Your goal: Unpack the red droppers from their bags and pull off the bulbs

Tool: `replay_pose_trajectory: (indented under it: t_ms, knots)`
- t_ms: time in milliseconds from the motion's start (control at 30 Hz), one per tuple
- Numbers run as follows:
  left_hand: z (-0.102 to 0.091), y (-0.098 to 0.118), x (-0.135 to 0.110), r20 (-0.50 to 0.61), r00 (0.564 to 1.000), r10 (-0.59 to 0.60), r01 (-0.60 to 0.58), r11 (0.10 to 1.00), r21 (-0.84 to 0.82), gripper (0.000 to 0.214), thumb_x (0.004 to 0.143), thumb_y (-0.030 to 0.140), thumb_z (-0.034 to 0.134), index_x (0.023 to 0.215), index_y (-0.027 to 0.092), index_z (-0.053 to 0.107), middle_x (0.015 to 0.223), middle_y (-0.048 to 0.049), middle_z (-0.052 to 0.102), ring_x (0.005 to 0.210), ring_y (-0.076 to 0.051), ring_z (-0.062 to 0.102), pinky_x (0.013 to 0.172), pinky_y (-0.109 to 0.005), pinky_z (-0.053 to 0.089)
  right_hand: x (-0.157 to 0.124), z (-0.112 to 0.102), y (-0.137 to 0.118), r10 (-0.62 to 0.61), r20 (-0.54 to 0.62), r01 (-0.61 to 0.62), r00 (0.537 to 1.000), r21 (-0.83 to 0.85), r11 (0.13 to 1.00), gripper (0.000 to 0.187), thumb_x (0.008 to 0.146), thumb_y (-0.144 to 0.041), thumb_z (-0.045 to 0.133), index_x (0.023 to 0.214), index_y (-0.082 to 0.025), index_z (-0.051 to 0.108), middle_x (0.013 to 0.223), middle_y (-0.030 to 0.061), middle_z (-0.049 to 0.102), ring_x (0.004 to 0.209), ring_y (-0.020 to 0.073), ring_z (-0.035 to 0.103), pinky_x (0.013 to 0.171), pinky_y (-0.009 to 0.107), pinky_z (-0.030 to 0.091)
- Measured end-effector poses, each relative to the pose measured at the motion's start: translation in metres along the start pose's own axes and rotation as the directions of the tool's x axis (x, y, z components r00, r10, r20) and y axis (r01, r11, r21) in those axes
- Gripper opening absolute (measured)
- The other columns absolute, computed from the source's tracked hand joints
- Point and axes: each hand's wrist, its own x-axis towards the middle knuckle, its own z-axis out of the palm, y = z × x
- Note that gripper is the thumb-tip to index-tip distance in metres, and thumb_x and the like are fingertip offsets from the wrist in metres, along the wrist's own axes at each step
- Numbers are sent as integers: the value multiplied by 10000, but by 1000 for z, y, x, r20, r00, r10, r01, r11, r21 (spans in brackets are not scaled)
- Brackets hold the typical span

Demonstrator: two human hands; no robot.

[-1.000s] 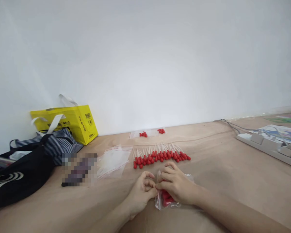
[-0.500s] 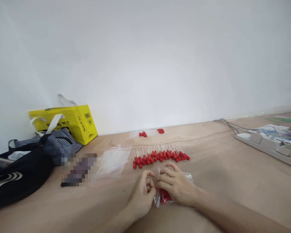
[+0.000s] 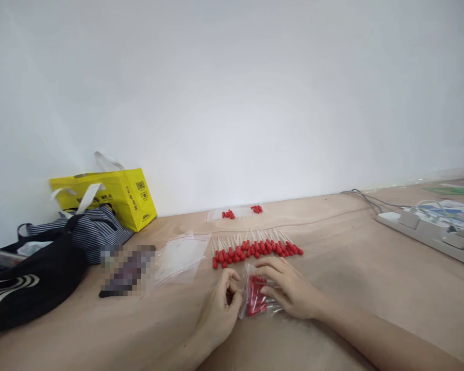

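A small clear plastic bag (image 3: 257,301) with red-capped pieces inside lies on the wooden surface between my hands. My left hand (image 3: 220,309) is curled, its fingertips pinching the bag's left edge. My right hand (image 3: 290,288) rests on the bag's right side, fingers bent and pressing it. Just beyond them lies a row of several clear droppers with red bulbs (image 3: 255,247).
A stack of empty clear bags (image 3: 181,255) lies left of the droppers. Two more small bags with red pieces (image 3: 242,211) sit near the wall. A yellow bag (image 3: 118,193), striped and black bags (image 3: 42,263) are at left. A power strip (image 3: 429,232) is at right.
My right hand slid off the top of the bag toward its right side, uncovering the red pieces. The bag shifted slightly left and my left hand kept its pinch.
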Motion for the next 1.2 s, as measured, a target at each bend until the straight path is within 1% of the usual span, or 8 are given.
replay_pose_trajectory:
  t_ms: [167, 267, 367, 467, 600, 667, 1000, 1200]
  knots:
    - [-16, -5, 5, 18, 1000, -21, 16, 969, 246, 103, 684, 180, 465, 759, 184, 534, 573, 52, 475, 513, -103, 435, 512, -206, 317, -16, -8, 10, 147, 146, -164, 978, 111, 980, 710, 678, -511, 610, 1260, -183, 367, 1254, 136, 406, 1156, 260, 377, 940, 421, 331]
    - [-22, -4, 7, 50, 998, -26, 9, 946, 325, 268, 677, 172, 464, 899, 164, 613, 579, 27, 516, 552, -131, 467, 544, -227, 344, -20, -4, 12, 155, 214, -188, 965, 145, 971, 801, 637, -545, 629, 1285, -162, 356, 1269, 150, 410, 1161, 274, 383, 959, 433, 322]
    - [-27, 0, 8, 91, 995, 31, -67, 904, 422, 304, 695, 222, 506, 964, 196, 646, 613, 4, 520, 636, -164, 479, 611, -259, 359, -19, 0, 11, 124, 257, -176, 958, 190, 966, 747, 680, -522, 605, 1287, -156, 370, 1292, 146, 409, 1176, 264, 379, 971, 428, 321]
    - [-30, 3, 8, 135, 988, 73, -127, 882, 454, 251, 707, 289, 550, 915, 229, 678, 684, -11, 485, 685, -171, 477, 632, -268, 370, -16, -1, 9, 75, 293, -139, 953, 205, 969, 639, 750, -464, 560, 1287, -166, 380, 1317, 123, 400, 1203, 241, 359, 1002, 429, 285]
    - [-26, 7, 7, 205, 961, 184, -245, 913, 327, 199, 762, 245, 506, 828, 223, 693, 787, -33, 527, 757, -163, 511, 694, -258, 397, -14, -6, 6, 41, 317, -106, 947, 190, 976, 422, 875, -308, 396, 1284, -203, 390, 1320, 92, 410, 1214, 199, 360, 1021, 440, 253]
    - [-24, 9, 7, 244, 946, 213, -275, 925, 261, 236, 801, 235, 459, 827, 223, 693, 810, -43, 573, 771, -162, 534, 712, -256, 404, -13, -7, 5, 33, 320, -101, 947, 198, 975, 391, 895, -254, 340, 1281, -227, 393, 1314, 77, 421, 1214, 186, 364, 1023, 444, 250]
    - [-22, 22, 6, 417, 882, 221, -352, 897, 268, 335, 816, 224, 444, 1121, 286, 567, 946, -50, 615, 919, -200, 496, 839, -308, 365, -12, -7, 5, -10, 320, -53, 947, 189, 981, 419, 870, -219, 393, 1289, -225, 381, 1306, 84, 431, 1202, 196, 383, 1021, 449, 250]
    - [-26, 20, 9, 419, 899, 127, -262, 923, 281, 267, 771, 316, 520, 1005, 228, 616, 874, -44, 598, 822, -190, 499, 794, -299, 378, -12, -6, 3, 8, 288, -62, 958, 180, 982, 431, 859, -212, 410, 1289, -214, 385, 1298, 84, 440, 1183, 195, 402, 1002, 404, 306]
